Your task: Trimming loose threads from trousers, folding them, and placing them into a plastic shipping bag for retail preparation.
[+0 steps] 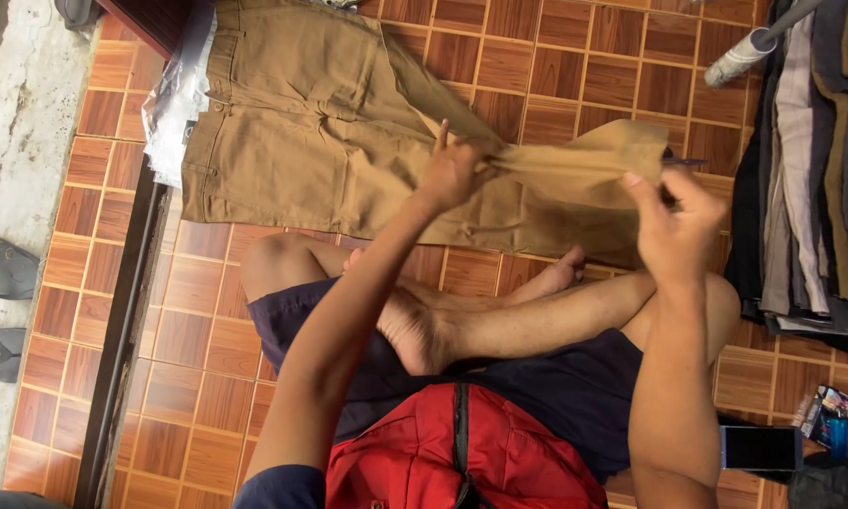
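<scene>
Tiled floor (188, 311), tan trousers (292, 123) between left hand (454, 172), right hand (674, 221)

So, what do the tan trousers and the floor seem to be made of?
Trousers: probably cotton twill, matte, since the leg creases softly where the left hand and right hand hold it. Floor: likely glazed ceramic tiles, brown, slightly shiny, with grout lines.

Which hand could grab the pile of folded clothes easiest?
Probably the right hand. It grips the hem end of the tan cotton trousers close beside the stack of folded dark and beige garments. The left hand pinches the trouser leg further from that stack.
</scene>
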